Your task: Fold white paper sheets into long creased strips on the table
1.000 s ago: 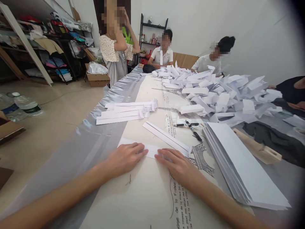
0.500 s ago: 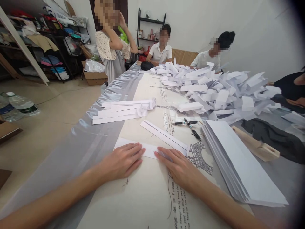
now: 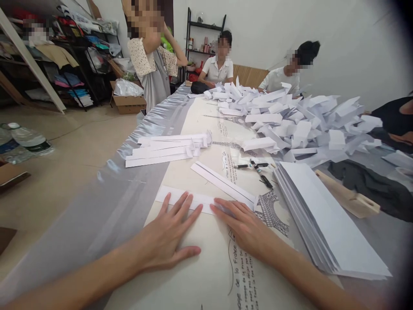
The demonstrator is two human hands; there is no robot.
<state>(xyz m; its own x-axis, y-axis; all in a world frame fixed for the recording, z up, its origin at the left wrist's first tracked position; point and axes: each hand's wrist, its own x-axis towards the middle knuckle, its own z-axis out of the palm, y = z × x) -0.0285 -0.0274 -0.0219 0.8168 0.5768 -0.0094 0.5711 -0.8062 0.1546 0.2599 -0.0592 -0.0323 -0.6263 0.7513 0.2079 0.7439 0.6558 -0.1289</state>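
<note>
A narrow white paper strip [image 3: 205,200] lies flat on the printed tablecloth in front of me. My left hand [image 3: 176,224] rests on its left part, fingers spread and thumb stuck out to the side. On its right part lie the fingertips of my right hand [image 3: 240,221], stretched out and covering that end. Just beyond, a folded paper strip [image 3: 222,185] lies slantwise, its near end close to my right fingers. Several folded strips [image 3: 161,150] are stacked farther off to the left. To the right stands a thick pile of white paper sheets [image 3: 332,219].
A big heap of folded white papers [image 3: 290,116] covers the far right of the table. Pens [image 3: 260,170] lie crossed before it. A wooden block [image 3: 348,193] and dark cloth [image 3: 368,185] are at right. Several people are around the table; bottles [image 3: 29,137] stand on the floor.
My left hand's fingers have spread apart on the strip and its thumb has come out to the side. My right hand has hardly moved.
</note>
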